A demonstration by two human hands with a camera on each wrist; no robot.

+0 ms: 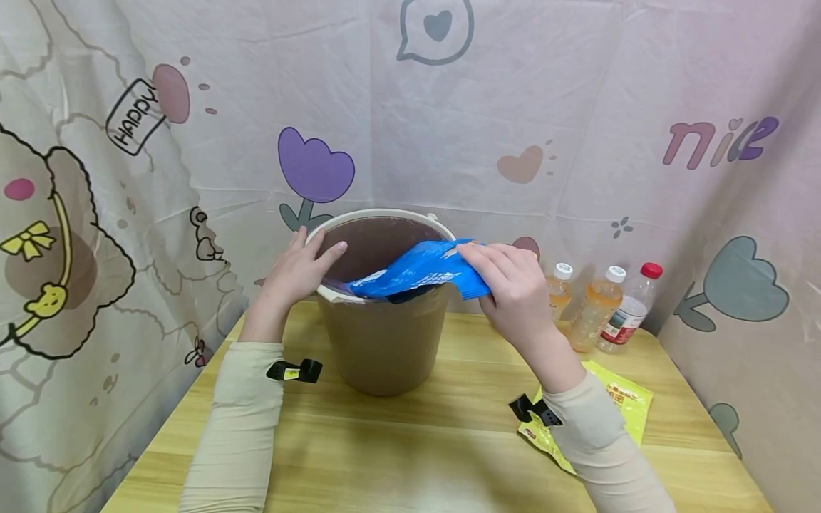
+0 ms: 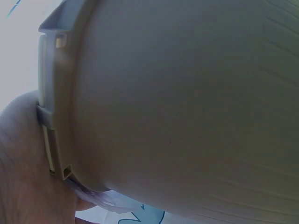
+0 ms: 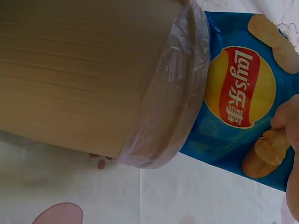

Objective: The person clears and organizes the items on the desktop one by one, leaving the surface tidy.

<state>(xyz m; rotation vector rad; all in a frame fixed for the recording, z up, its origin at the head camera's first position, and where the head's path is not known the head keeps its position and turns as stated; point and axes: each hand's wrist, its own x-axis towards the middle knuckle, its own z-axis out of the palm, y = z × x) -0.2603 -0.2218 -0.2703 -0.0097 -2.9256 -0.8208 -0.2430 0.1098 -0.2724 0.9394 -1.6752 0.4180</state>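
Note:
A brown trash bin (image 1: pixel 385 349) with a pale rim stands on the table. My left hand (image 1: pixel 295 274) rests on the left side of its rim, fingers spread and thumb over the opening. In the left wrist view, the palm lies against the rim beside the bin's wall (image 2: pixel 177 102). My right hand (image 1: pixel 519 292) pinches the end of a blue Lay's chip bag (image 1: pixel 417 267). The bag lies across the right part of the rim, its other end inside the bin. A clear plastic liner (image 3: pixel 170 98) folds over the rim in the right wrist view.
To the right stand two bottles with orange contents (image 1: pixel 596 313) and white caps, and a red-capped bottle (image 1: pixel 631 310). A yellow packet (image 1: pixel 625 399) lies flat on the wooden table (image 1: pixel 398 456), partly under the right forearm. Printed cloth (image 1: pixel 410 128) hangs behind and at both sides.

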